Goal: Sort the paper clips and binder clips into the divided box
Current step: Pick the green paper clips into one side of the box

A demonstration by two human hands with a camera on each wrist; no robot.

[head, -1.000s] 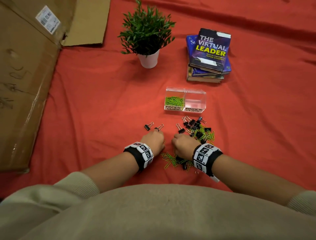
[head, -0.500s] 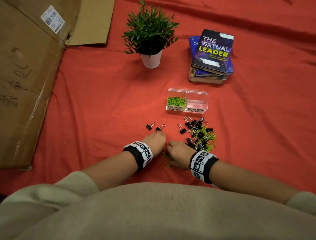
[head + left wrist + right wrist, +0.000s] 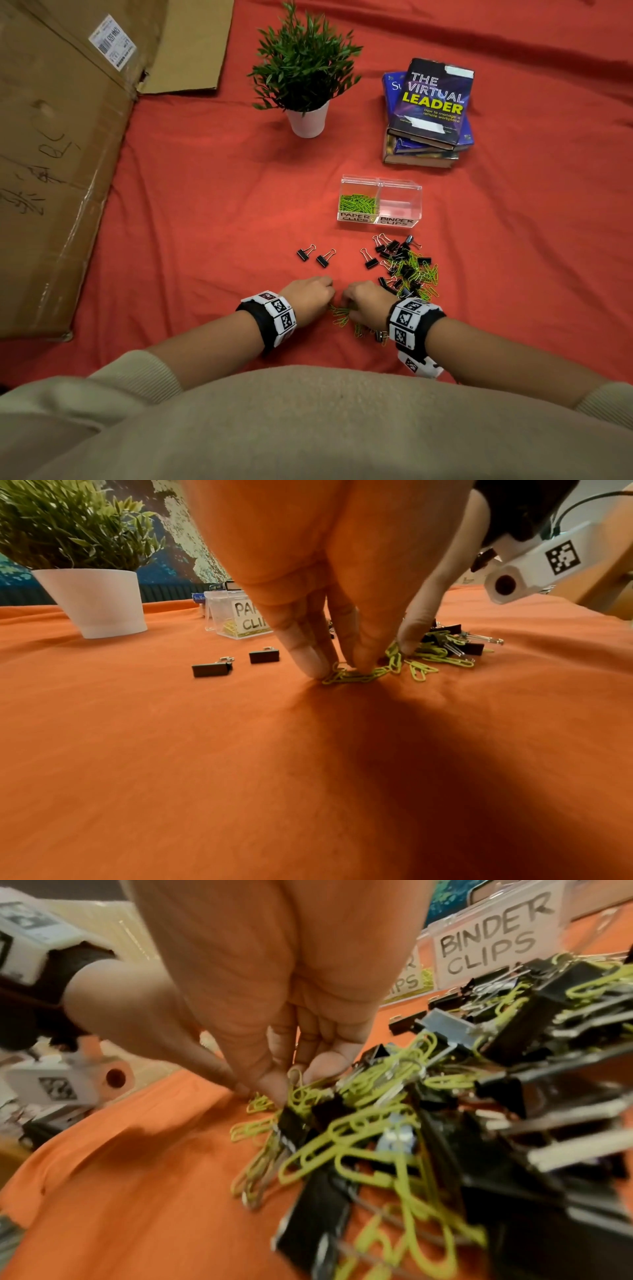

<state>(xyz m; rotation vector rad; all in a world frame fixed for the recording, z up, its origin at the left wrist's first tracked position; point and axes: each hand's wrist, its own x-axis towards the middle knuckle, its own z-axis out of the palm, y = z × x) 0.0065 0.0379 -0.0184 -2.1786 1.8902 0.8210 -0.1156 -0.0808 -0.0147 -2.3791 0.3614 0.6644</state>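
- Presently the step looks like gathering green paper clips (image 3: 340,313), lying loose just before the divided box (image 3: 380,205).
- Left hand (image 3: 310,299) pinches some against the cloth; right hand (image 3: 366,301) pinches others.
- Next: lift them into the box's left compartment, leaving the binder clips (image 3: 399,255).
- Red cloth (image 3: 205,205) underneath; potted plant (image 3: 305,75) and books (image 3: 430,113) beyond the box.

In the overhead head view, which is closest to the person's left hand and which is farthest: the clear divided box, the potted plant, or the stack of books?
From the left hand:
1. Divided box, ahead and to the right, paper clips in its left compartment.
2. Potted plant, farther off, almost straight ahead.
3. Stack of books, far right, beyond the box.
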